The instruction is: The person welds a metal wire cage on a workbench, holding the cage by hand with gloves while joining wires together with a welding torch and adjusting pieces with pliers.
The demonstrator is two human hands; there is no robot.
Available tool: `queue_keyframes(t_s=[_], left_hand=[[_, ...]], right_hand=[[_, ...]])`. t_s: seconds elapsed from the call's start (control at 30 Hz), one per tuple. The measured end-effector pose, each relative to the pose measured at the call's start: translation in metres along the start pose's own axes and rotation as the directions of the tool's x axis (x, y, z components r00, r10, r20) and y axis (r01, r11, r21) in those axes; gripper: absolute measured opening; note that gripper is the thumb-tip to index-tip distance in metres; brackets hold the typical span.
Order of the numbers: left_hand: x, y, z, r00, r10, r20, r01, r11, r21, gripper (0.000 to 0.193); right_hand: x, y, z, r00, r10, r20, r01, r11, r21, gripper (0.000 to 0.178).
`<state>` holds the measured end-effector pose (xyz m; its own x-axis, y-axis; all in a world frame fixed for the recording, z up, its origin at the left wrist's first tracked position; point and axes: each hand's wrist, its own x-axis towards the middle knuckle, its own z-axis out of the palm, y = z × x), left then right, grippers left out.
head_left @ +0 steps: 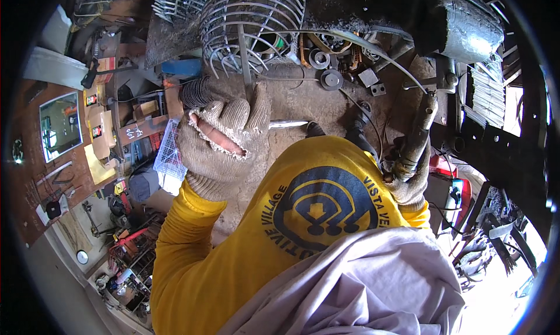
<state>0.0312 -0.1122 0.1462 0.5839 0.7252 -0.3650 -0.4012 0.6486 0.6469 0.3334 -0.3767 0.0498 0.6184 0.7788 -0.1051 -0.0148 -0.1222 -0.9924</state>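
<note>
My left hand (224,142), in a knit work glove torn open across it, is raised at left centre. Its fingers close around the lower end of a flat metal bar (243,55), which runs up to a rounded cage of curved metal rods (271,5). At the right, my gloved right hand (408,189) grips a worn welding electrode holder (415,142). A long thin rod (388,56) extends from the holder's tip toward the cage; whether it touches the cage I cannot tell.
Round metal parts (331,79) and small blocks (368,77) lie beyond my feet. A large dark metal cylinder (472,31) stands at far right. Tools and boxes crowd a brown board (64,166) on the left. A white plastic crate (169,154) is beside my left hand.
</note>
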Motion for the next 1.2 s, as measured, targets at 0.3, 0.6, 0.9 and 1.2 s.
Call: queue_keyframes(t_s=[0.3, 0.6, 0.9, 1.2], left_hand=[[0.015, -0.007, -0.038, 0.783, -0.049, 0.62, 0.364, 0.844, -0.394, 0.077], [-0.001, -0.002, -0.023, 0.994, 0.113, 0.008, -0.108, 0.93, 0.351, 0.069], [-0.006, 0.003, 0.002, 0.92, 0.073, 0.385, -0.043, -0.957, 0.285, 0.061], [-0.004, 0.006, -0.045, 0.937, 0.119, 0.329, -0.126, -0.762, 0.635, 0.066]], right_hand=[[-0.001, 0.007, -0.004, 0.991, 0.129, 0.038, -0.133, 0.984, 0.116, 0.137], [0.005, -0.007, 0.012, 1.0, -0.015, -0.017, 0.015, 1.0, 0.008, 0.13], [0.006, 0.003, 0.005, 0.998, -0.049, 0.037, 0.05, 0.998, -0.024, 0.124], [-0.001, 0.005, 0.0, 0.992, 0.119, 0.047, -0.123, 0.985, 0.117, 0.138]])
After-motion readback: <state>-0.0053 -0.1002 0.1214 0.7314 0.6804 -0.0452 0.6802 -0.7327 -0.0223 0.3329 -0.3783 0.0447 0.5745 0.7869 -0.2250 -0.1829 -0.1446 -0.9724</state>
